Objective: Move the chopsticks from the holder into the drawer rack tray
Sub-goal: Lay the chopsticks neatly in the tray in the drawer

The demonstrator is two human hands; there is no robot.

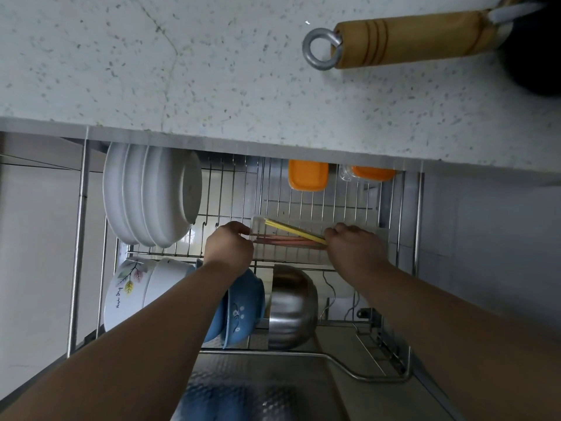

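A clear plastic tray (358,247) sits in the pulled-out wire drawer rack (230,189) below the counter. Yellow chopsticks (291,230) lie slanted in it over a bundle of pink chopsticks (285,240). My left hand (229,246) is at the tray's left end, fingers pinched on the pink chopsticks' tips. My right hand (353,243) grips the right ends of the yellow and pink chopsticks. The holder is not in view.
White plates (151,192) stand at the rack's left. White bowls (136,290), a blue bowl (243,302) and a steel bowl (293,305) stand in the front row. Orange-lidded boxes (308,174) sit at the back. A wooden pan handle (406,38) lies on the speckled counter (182,71).
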